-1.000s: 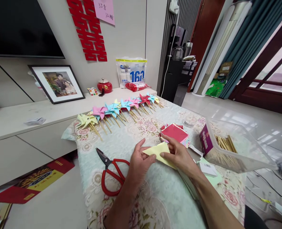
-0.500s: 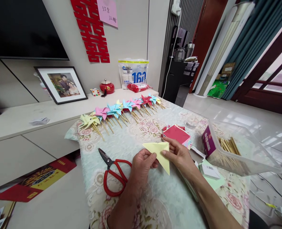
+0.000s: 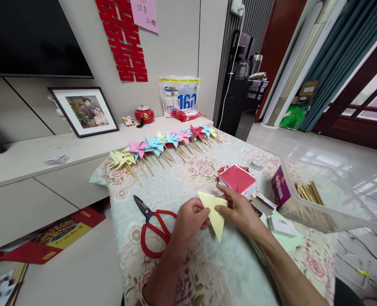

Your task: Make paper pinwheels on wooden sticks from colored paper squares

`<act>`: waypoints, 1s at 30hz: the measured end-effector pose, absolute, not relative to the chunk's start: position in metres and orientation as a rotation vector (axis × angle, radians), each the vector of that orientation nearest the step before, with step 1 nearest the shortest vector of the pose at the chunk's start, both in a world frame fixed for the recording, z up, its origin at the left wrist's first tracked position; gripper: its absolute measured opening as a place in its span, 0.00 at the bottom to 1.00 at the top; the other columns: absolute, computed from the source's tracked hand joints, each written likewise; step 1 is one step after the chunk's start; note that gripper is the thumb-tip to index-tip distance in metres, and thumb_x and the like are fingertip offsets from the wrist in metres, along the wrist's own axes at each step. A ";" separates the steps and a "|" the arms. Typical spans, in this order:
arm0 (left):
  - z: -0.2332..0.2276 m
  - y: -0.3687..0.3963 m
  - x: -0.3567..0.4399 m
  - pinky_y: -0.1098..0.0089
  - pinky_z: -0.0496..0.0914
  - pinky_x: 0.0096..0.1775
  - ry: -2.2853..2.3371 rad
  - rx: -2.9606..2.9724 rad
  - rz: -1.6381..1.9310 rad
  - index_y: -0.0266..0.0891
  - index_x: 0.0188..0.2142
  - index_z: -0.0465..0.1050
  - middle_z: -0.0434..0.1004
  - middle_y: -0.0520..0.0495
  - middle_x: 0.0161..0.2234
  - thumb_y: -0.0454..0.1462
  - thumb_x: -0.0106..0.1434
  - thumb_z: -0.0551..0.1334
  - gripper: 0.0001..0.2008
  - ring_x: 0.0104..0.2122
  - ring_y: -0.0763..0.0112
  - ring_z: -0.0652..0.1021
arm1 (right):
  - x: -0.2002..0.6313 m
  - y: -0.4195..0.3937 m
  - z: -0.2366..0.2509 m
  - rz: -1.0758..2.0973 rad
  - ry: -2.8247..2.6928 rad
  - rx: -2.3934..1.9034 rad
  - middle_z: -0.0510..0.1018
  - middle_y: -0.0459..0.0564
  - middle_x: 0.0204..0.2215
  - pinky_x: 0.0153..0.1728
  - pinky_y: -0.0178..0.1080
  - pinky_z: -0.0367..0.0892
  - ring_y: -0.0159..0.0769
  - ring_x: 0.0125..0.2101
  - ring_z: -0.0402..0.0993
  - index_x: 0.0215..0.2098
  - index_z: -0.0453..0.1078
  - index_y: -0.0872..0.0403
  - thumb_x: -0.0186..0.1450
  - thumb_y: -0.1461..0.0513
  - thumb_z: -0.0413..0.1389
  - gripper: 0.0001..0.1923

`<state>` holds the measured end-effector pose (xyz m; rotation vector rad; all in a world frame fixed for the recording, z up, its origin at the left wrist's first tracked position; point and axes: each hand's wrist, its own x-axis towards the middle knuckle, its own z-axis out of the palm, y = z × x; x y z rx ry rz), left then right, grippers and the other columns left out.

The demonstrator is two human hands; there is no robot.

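A pale yellow paper [image 3: 216,219], folded into a triangle, is held above the tablecloth between both hands. My left hand [image 3: 193,219] pinches its left side between thumb and fingers. On the other side, my right hand [image 3: 236,208] grips it with the thumb on top and the index finger stretched forward. Red-handled scissors [image 3: 155,227] lie left of my left hand, blades pointing away. Just beyond my right hand sits a stack of coloured paper squares [image 3: 238,178], a red one on top.
Finished paper pinwheels [image 3: 155,144] on sticks line the table's far edge. At right stands a clear plastic bin [image 3: 329,212] with wooden sticks [image 3: 309,193]. A small white box [image 3: 282,226] and a tape roll [image 3: 258,161] are also on the table.
The yellow paper has turned in my fingers, its lower point swinging left and its upper left corner shifting right. Both hands still hold it. The whole view has shifted slightly.
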<state>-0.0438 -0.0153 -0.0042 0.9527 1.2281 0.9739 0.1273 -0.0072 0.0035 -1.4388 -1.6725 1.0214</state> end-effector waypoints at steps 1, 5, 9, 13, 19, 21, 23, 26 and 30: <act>-0.005 -0.015 -0.045 0.73 0.62 0.21 1.287 1.000 0.957 0.40 0.29 0.68 0.74 0.53 0.17 0.35 0.51 0.67 0.08 0.17 0.71 0.73 | 0.127 -0.007 0.003 0.962 -1.763 -1.505 0.77 0.48 0.31 0.32 0.40 0.65 0.39 0.30 0.72 0.64 0.65 0.58 0.59 0.62 0.59 0.34; -0.009 -0.015 -0.047 0.70 0.66 0.29 1.514 1.312 0.984 0.42 0.40 0.70 0.75 0.55 0.22 0.30 0.53 0.65 0.15 0.23 0.67 0.76 | 0.124 -0.011 0.007 0.845 -1.997 -1.626 0.78 0.49 0.31 0.33 0.39 0.63 0.39 0.30 0.72 0.64 0.64 0.60 0.60 0.63 0.57 0.33; -0.013 -0.026 -0.041 0.65 0.68 0.39 1.829 1.848 0.835 0.38 0.48 0.70 0.77 0.43 0.40 0.26 0.57 0.62 0.19 0.40 0.60 0.78 | 0.118 -0.012 0.009 0.781 -2.115 -1.726 0.81 0.58 0.41 0.39 0.40 0.65 0.45 0.39 0.77 0.66 0.62 0.61 0.60 0.65 0.57 0.34; -0.022 -0.050 -0.034 0.61 0.70 0.43 1.879 2.292 0.638 0.38 0.42 0.75 0.77 0.42 0.45 0.25 0.64 0.56 0.13 0.43 0.59 0.77 | 0.113 -0.014 0.011 0.671 -2.247 -1.777 0.82 0.62 0.45 0.40 0.40 0.65 0.49 0.45 0.77 0.61 0.66 0.59 0.61 0.67 0.55 0.28; -0.039 -0.073 -0.033 0.56 0.71 0.40 1.870 2.618 0.603 0.39 0.47 0.77 0.80 0.44 0.48 0.26 0.64 0.60 0.14 0.41 0.56 0.75 | 0.113 -0.025 0.025 0.322 -2.300 -1.823 0.77 0.64 0.47 0.36 0.42 0.67 0.50 0.41 0.78 0.60 0.66 0.58 0.64 0.66 0.55 0.25; -0.040 -0.073 -0.033 0.56 0.71 0.40 1.868 2.638 0.585 0.39 0.47 0.77 0.80 0.44 0.49 0.26 0.64 0.59 0.15 0.41 0.57 0.75 | 0.115 -0.027 0.027 0.225 -2.201 -1.762 0.77 0.63 0.49 0.37 0.43 0.68 0.49 0.41 0.78 0.61 0.64 0.55 0.66 0.66 0.52 0.25; -0.039 -0.072 -0.033 0.56 0.71 0.40 1.873 2.634 0.563 0.39 0.48 0.77 0.80 0.43 0.48 0.25 0.64 0.59 0.16 0.41 0.57 0.75 | 0.117 -0.027 0.027 0.300 -2.175 -1.578 0.79 0.58 0.48 0.41 0.43 0.69 0.46 0.43 0.77 0.61 0.64 0.52 0.67 0.69 0.49 0.25; -0.037 -0.072 -0.033 0.55 0.72 0.41 1.891 2.605 0.551 0.38 0.50 0.77 0.80 0.42 0.49 0.25 0.64 0.58 0.18 0.43 0.56 0.76 | 0.117 -0.027 0.026 0.505 -2.327 -1.339 0.80 0.54 0.45 0.44 0.41 0.67 0.43 0.45 0.74 0.58 0.66 0.51 0.63 0.74 0.49 0.27; -0.038 -0.072 -0.032 0.53 0.73 0.41 1.872 2.560 0.569 0.38 0.53 0.76 0.80 0.42 0.50 0.26 0.64 0.58 0.19 0.45 0.53 0.76 | 0.114 -0.029 0.031 0.574 -2.523 -1.319 0.76 0.57 0.48 0.45 0.42 0.65 0.44 0.47 0.70 0.56 0.68 0.53 0.59 0.77 0.50 0.29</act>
